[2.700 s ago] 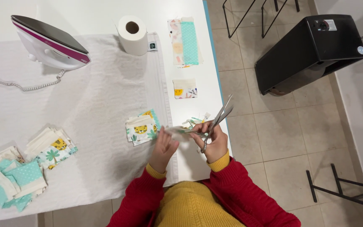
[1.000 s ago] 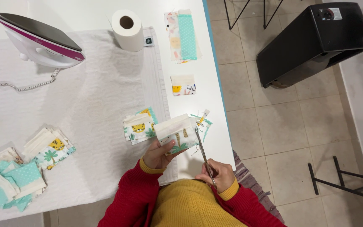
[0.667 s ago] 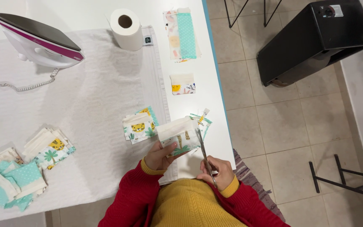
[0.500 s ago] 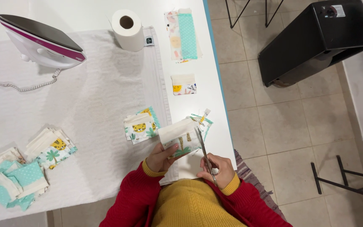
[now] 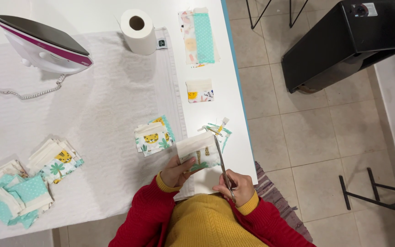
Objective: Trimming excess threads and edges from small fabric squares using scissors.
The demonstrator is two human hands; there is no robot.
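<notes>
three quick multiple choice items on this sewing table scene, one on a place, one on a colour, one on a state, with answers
1. Where does the paper roll stand?
A. at the far edge of the white cloth, right of the iron
B. on the floor
C. on the black box

2. What colour are the person's sleeves?
A. blue
B. red
C. white

3. What is the right hand doing?
A. lying flat and empty
B. holding the iron
C. holding scissors at the edge of the fabric piece in the left hand

Answers:
1 A: the roll stands upright by the cloth's far edge.
2 B: both sleeves are red, over a yellow front.
3 C: its grip is closed on the scissor handles, blades along the piece's right edge.
</notes>
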